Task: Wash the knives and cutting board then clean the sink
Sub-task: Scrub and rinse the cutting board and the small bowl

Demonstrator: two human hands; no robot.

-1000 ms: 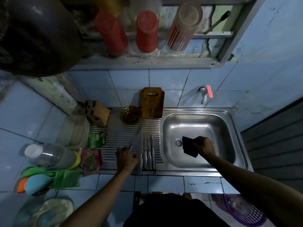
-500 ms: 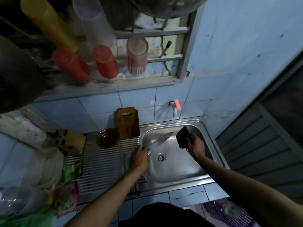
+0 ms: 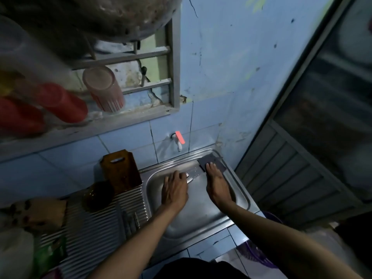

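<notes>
My left hand [image 3: 174, 191] grips the handle of a knife [image 3: 193, 174] over the back of the steel sink [image 3: 198, 220], blade pointing right. My right hand [image 3: 217, 183] holds a dark sponge [image 3: 213, 162] against the blade's far end, fingers lying on top of the sponge; the thumb is hidden. The blade tip is covered by sponge and hand. A brown wooden cutting board [image 3: 120, 170] leans upright against the tiled wall at the left of the basin. Other knives [image 3: 129, 220] lie side by side on the ribbed drainboard [image 3: 96, 234].
A tap with a red lever [image 3: 179, 140] sticks out of the wall above the basin. An amber bowl [image 3: 98, 195] and a wooden knife block [image 3: 38, 213] stand on the drainboard. Red cups [image 3: 62, 105] lie on the window ledge. A purple basket [image 3: 259, 256] sits low right.
My left hand lifted a knife off the drainboard and carried it right into the sink. My right hand brought the sponge to the back of the basin onto the blade. The view swung right.
</notes>
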